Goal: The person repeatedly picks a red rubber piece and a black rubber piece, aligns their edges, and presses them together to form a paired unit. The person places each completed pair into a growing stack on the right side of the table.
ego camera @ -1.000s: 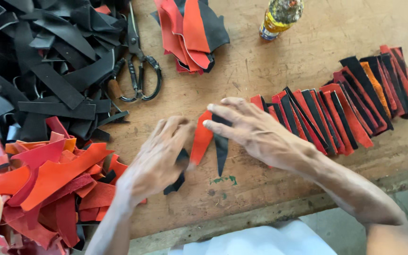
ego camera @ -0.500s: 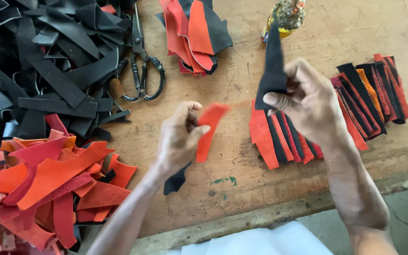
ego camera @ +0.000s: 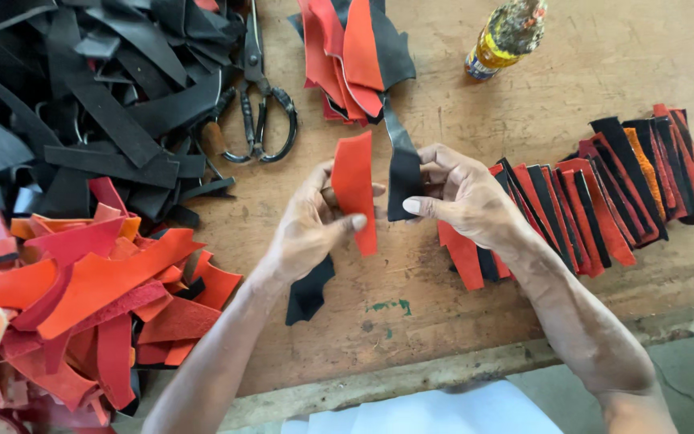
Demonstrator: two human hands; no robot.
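Left hand (ego camera: 311,233) pinching an orange-red leather strip (ego camera: 354,191), right hand (ego camera: 463,195) gripping a black leather strip (ego camera: 404,170), both raised above wooden workbench (ego camera: 475,88). Nearby: scissors (ego camera: 255,104), overlapped row of paired strips (ego camera: 596,197), yellow bottle (ego camera: 506,38).

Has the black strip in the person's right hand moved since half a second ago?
Yes. The black strip in the right hand has come down and leftward, away from the bottle and toward the red strip in the left hand.

**Two leather strips held above bench**

An orange-red strip (ego camera: 355,191) is held upright, approx. vertical, w/ a slightly tapered shape. A black strip (ego camera: 403,170) is held just beside it, also upright, narrower at top.
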